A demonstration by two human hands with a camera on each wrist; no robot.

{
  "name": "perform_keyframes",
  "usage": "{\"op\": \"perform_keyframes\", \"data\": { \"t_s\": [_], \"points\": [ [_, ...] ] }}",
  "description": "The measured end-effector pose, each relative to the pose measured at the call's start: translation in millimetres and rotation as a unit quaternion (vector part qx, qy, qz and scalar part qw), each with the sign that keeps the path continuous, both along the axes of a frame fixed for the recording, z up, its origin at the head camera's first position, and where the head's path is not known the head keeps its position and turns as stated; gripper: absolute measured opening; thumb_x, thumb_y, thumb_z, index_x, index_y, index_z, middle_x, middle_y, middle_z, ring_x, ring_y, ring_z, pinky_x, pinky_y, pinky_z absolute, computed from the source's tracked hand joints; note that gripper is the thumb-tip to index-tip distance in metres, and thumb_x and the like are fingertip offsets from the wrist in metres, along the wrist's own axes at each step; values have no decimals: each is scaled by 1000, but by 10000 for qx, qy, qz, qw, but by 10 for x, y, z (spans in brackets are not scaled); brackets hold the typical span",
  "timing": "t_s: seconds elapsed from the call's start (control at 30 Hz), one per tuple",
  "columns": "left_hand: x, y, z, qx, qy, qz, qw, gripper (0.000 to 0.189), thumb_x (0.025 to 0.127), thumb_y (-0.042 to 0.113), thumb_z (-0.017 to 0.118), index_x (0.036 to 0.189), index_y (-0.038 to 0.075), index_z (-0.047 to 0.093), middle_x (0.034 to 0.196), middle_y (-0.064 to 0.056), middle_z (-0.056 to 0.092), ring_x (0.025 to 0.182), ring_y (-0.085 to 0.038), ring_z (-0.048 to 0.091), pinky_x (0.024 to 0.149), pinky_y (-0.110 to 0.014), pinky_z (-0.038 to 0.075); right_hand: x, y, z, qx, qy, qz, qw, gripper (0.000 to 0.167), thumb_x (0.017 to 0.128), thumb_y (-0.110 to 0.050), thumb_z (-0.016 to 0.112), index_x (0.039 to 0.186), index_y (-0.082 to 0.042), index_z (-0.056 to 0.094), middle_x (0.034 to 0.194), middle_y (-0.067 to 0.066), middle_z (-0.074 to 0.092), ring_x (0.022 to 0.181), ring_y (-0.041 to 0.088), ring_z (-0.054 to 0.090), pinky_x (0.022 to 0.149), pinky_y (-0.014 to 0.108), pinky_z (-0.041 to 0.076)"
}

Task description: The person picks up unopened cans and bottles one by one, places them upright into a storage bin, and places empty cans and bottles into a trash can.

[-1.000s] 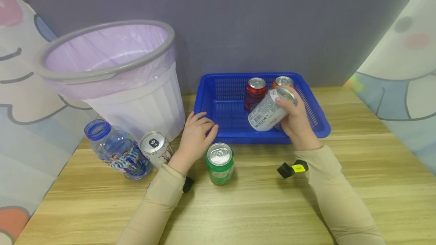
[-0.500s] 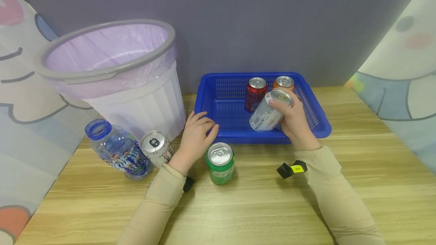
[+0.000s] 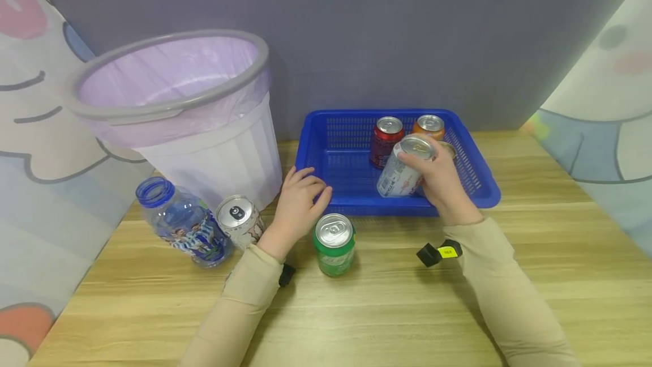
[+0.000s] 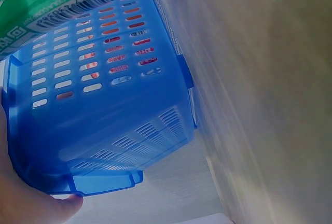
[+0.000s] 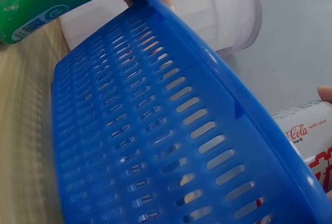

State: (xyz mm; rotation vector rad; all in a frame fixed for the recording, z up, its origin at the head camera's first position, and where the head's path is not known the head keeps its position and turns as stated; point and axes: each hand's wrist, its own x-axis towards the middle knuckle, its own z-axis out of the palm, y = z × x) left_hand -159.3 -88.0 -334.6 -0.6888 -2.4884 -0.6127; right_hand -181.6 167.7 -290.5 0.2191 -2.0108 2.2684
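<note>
My right hand grips a white soda can near its top, tilted inside the front right of the blue plastic basket. Red Coca-Cola lettering shows on this soda can in the right wrist view. Fingers relaxed, my left hand rests at the basket's front left corner; part of that hand shows beside the rim in the left wrist view. Behind the held can stand a red can and an orange can. Another can is mostly hidden by my right hand.
A green can stands before the basket. To the left are a pale can, a clear bottle with a blue neck, and a tall white bin with a purple liner. A grey partition closes off the back.
The right hand has lowered the white soda can slightly into the basket and tipped it more upright. The left hand keeps its place at the rim. The head view has shifted a little.
</note>
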Motion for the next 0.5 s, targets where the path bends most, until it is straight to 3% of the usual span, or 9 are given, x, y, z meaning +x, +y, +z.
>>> {"op": "perform_keyframes", "data": {
  "t_s": [0.23, 0.33, 0.5],
  "points": [
    [-15, 2, -8, 21, 35, 7, 10000, 29, 94, 22, 52, 87, 4, 74, 94, -8, 72, 118, -33, 56, 109, -58, 28, -31, 4, 44, 1056, -407, -129, 9935, 32, 85, -14, 68, 113, -16, 55, 92, -12, 60, 88, 8, 56, 76, 24, 48],
    [-13, -2, -11, 33, 19, 6, 10000, 30, 93, 23, 52, 87, 4, 74, 94, -8, 72, 118, -32, 56, 110, -57, 28, -44, -2, 52, 1754, -568, -215, 9826, 45, 82, -19, 72, 122, -12, 53, 93, -11, 59, 90, 9, 53, 76, 23, 47],
    [-9, 0, -18, 56, 69, -28, 10000, 29, 93, 22, 53, 86, 4, 74, 94, -8, 72, 117, -33, 56, 109, -58, 29, -70, -35, 41, 2603, -569, -351, 9632, 63, 76, -22, 78, 131, -8, 50, 107, 3, 59, 96, 15, 52, 80, 26, 47]
  ]
}}
